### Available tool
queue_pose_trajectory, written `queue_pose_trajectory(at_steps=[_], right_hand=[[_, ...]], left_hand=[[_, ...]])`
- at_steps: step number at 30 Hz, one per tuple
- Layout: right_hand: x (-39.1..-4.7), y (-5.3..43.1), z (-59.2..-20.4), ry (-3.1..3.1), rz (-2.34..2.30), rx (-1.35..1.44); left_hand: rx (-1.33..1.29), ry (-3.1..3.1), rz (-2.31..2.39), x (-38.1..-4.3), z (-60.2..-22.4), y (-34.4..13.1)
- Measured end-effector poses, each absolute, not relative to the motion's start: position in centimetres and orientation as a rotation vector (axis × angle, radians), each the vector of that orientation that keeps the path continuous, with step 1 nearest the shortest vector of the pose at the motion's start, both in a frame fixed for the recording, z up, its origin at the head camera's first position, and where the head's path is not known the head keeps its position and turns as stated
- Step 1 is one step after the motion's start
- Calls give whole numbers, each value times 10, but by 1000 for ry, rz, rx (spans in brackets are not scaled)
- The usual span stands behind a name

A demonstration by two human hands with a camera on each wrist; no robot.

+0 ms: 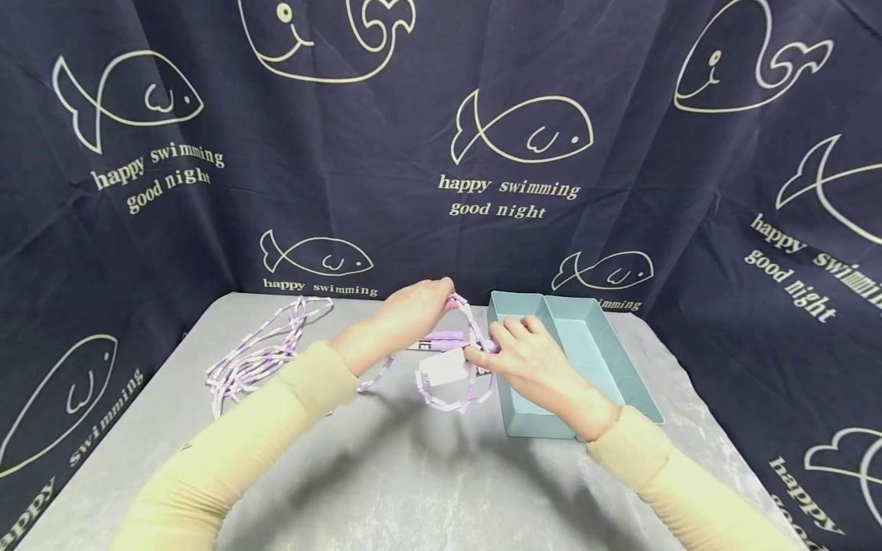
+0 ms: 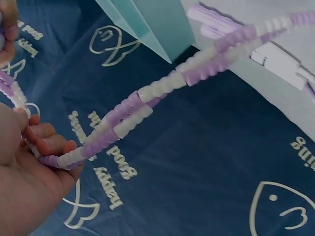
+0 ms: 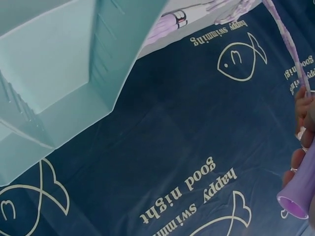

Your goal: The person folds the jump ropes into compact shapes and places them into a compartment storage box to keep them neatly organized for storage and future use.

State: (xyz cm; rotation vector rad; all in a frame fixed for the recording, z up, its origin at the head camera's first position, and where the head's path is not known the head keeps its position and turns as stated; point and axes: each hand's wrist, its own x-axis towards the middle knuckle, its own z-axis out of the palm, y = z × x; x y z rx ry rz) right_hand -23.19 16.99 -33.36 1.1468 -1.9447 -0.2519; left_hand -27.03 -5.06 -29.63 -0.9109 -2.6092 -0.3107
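Note:
A purple-and-white beaded jump rope [image 1: 475, 325] is stretched in folded strands between the two hands. My left hand [image 1: 406, 314] pinches its upper end, and in the left wrist view the doubled beads [image 2: 123, 110] run away from the curled fingers. Lower and to the right, my right hand [image 1: 537, 367] grips a purple handle [image 3: 298, 189] of the rope; its flared open end shows in the right wrist view. Below the hands hangs a beaded loop [image 1: 448, 404]. Beside it is a white card [image 1: 444, 367], whose attachment I cannot tell.
More purple-and-white beaded rope [image 1: 258, 360] lies in a loose heap on the grey table [image 1: 413, 490], at the left. Purple handles [image 1: 444, 337] lie behind the hands. A teal two-compartment tray [image 1: 620, 360] stands at the right, partly under the right forearm. Dark printed cloth [image 1: 413, 153] surrounds the table.

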Motion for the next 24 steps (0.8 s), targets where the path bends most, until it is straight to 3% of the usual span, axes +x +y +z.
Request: queue_pose_trajectory(at_steps=[7,13,24], right_hand=[[-233,175,-332,-1916,-173,1152],[-234,179,-329,-1948,-198,1110],[-237,187,-322,-1975,-93,995]], left_hand=[[-895,-2602,-326,-285,-309,-69],[-1037,-2629,-374,-290,-322,-80],[-1089,-2649,-335,-275,-363,-88]])
